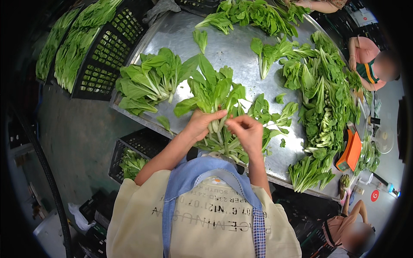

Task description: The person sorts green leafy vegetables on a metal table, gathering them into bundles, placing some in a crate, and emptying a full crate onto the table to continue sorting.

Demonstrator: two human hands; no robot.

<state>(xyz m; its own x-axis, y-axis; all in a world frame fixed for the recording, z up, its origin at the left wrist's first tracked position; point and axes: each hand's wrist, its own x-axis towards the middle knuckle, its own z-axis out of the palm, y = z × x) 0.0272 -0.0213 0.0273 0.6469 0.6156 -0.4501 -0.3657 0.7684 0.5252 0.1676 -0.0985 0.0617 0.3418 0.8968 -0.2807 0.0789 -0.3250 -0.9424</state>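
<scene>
My left hand (200, 124) is closed around the pale stems of a bunch of leafy greens (214, 93), its leaves pointing away from me. Beside it, my right hand (246, 129) has thumb and forefinger together at the stems; whether a piece is pinched between them cannot be told. Loose greens (226, 146) lie under both hands at the table's near edge. On the metal table (226, 45), a pile of greens (151, 79) rests to the left, and more loose leaves (277, 119) lie to the right of my right hand.
A long heap of greens (329, 106) runs along the right side, near an orange scale (350, 150). More greens (258, 17) lie at the far edge. Black crates (103, 61) of greens stand at left; another crate (129, 154) stands below the table edge. Several co-workers are around the table.
</scene>
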